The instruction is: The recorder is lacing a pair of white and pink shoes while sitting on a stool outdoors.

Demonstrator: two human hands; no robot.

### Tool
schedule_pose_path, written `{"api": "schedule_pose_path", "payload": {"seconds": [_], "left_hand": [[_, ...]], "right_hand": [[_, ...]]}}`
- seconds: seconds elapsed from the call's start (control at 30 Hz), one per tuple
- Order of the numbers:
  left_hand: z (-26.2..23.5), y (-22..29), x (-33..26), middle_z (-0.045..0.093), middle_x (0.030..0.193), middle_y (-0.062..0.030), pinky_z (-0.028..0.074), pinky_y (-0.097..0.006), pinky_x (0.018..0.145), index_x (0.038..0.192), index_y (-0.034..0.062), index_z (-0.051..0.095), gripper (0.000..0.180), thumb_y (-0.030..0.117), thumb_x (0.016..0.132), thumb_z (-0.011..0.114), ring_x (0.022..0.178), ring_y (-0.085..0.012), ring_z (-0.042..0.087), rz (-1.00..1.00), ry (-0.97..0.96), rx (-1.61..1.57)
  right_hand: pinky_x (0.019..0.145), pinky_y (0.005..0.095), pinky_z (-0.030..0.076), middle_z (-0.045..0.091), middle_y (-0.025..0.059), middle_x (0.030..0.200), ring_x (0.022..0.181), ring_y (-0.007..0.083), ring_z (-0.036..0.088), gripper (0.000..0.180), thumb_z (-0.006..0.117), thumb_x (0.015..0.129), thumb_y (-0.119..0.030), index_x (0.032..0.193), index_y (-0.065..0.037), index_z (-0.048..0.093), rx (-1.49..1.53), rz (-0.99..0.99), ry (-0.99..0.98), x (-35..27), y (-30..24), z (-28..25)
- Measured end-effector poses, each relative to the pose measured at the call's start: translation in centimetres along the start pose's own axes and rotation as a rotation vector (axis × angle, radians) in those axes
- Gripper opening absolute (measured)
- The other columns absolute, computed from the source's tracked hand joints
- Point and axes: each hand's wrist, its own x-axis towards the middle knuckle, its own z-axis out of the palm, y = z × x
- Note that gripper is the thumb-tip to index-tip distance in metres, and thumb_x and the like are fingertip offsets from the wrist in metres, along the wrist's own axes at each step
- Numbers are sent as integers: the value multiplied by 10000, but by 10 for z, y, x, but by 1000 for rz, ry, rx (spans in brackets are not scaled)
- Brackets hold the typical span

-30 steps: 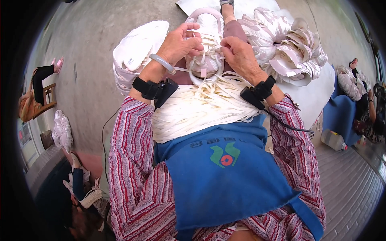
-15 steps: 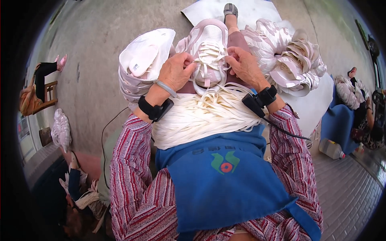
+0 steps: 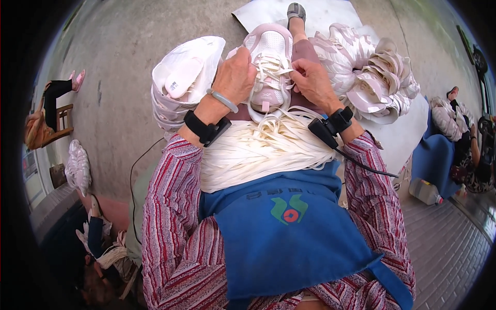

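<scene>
A white and pale pink sneaker lies on my lap, its toe pointing away from me. White laces cross over its tongue. My left hand is closed at the left edge of the lacing; its fingertips are turned away, so what they grip is hidden. On the other side, my right hand pinches a white shoelace beside the eyelets. A thick bundle of loose cream laces spreads across my lap, over the blue apron, just behind the shoe's heel.
Nested white shoes stand at my left, and a large ring of shoe uppers lies at my right on a pale sheet. A dark cable hangs from my right wrist. Other people sit at both sides; a plastic jug stands at right.
My left hand has moved forward and slightly right along the shoe's edge, its back turning toward me. My right hand stays almost in place at the lacing.
</scene>
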Motion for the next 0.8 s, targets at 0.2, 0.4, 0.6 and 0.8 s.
{"api": "schedule_pose_path", "payload": {"seconds": [0.2,0.4,0.6,0.8], "left_hand": [[-1,-4,24,583,663,-101,484,-315,497,829,18,501,98,108,843,537,575,-191,611,-292,-228,-208],[-12,-4,16,585,701,-27,485,-211,453,885,19,543,114,121,842,572,561,-92,603,-451,-284,-467],[-34,-12,-10,567,689,-4,467,-191,445,892,11,569,123,121,838,578,528,-69,560,-530,-102,-519],[-32,-16,-46,560,672,5,440,-189,438,866,36,572,111,146,855,585,524,-56,535,-535,-356,-508]], "right_hand": [[579,314,475,626,129,686,610,186,608,171,557,841,-129,925,4,623,-36,-126,124,8,8,7],[652,297,487,641,114,754,676,183,614,208,564,810,-120,960,10,627,17,-75,99,15,2,13],[671,267,488,644,82,806,718,140,605,244,587,786,-108,989,19,628,151,-51,127,14,10,0],[649,286,470,621,96,812,738,162,593,155,597,801,-102,903,-5,660,-63,-145,70,-11,-13,-10]]}}
